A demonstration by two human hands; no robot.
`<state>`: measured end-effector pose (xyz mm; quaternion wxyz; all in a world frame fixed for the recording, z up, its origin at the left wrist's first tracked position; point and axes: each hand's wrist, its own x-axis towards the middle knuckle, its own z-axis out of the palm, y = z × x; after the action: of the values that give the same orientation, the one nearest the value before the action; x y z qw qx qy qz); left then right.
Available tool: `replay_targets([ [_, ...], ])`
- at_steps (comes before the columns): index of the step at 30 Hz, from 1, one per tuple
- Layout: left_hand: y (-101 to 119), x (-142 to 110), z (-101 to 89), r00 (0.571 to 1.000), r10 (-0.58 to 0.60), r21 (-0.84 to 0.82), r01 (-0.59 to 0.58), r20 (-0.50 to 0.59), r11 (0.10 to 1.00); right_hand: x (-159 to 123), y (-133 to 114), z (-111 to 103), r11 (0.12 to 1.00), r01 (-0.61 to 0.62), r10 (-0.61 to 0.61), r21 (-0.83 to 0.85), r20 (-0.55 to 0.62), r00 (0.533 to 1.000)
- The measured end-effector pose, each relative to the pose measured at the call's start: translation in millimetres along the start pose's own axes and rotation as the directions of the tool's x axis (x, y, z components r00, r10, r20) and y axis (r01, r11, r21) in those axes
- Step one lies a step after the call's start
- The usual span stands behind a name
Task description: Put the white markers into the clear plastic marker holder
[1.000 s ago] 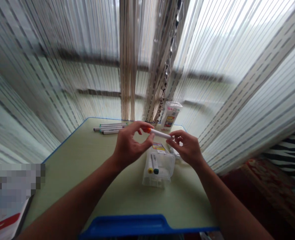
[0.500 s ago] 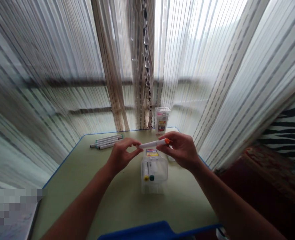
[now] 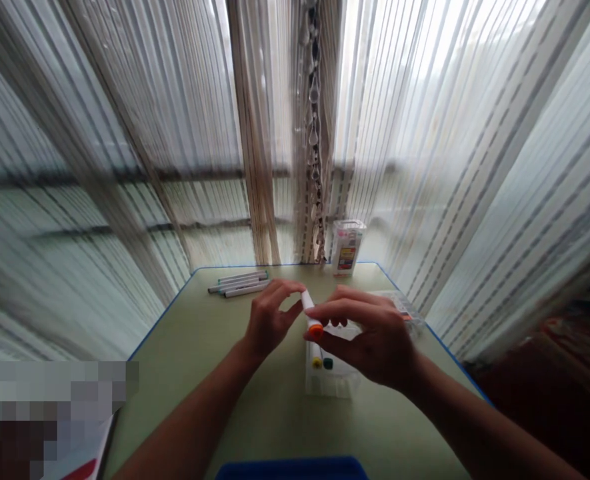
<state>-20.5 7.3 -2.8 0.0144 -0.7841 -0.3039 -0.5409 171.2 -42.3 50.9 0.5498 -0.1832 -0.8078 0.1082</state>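
Observation:
Both hands hold one white marker (image 3: 307, 301) with an orange end above the table. My left hand (image 3: 273, 316) pinches its far end between thumb and fingertips. Closed around the near, orange end is my right hand (image 3: 369, 330). The marker points toward me, its orange end lowest. Just below and behind my right hand lies a clear plastic case (image 3: 332, 385), partly hidden by that hand. Inside it are a yellow-ended marker (image 3: 317, 363) and a dark green-ended marker (image 3: 328, 364).
Several white markers (image 3: 239, 285) lie at the back left of the green table (image 3: 199, 393). A clear upright marker box (image 3: 347, 250) stands at the back edge, before striped curtains (image 3: 199, 100). Another clear plastic piece (image 3: 409, 310) lies right. A blue edge (image 3: 292, 469) shows in front.
The marker has turned from lying crosswise to pointing toward me, orange end nearest. My right hand has come lower over the case. The view has shifted left.

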Motion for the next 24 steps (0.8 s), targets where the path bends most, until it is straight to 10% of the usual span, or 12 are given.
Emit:
replay_targets([
  [24,-0.1,-0.7,0.8,0.999,-0.054,0.011,0.054,-0.002,0.998,7.7,-0.9,-1.3,0.995,0.058,-0.060,-0.081,-0.015,0.998],
])
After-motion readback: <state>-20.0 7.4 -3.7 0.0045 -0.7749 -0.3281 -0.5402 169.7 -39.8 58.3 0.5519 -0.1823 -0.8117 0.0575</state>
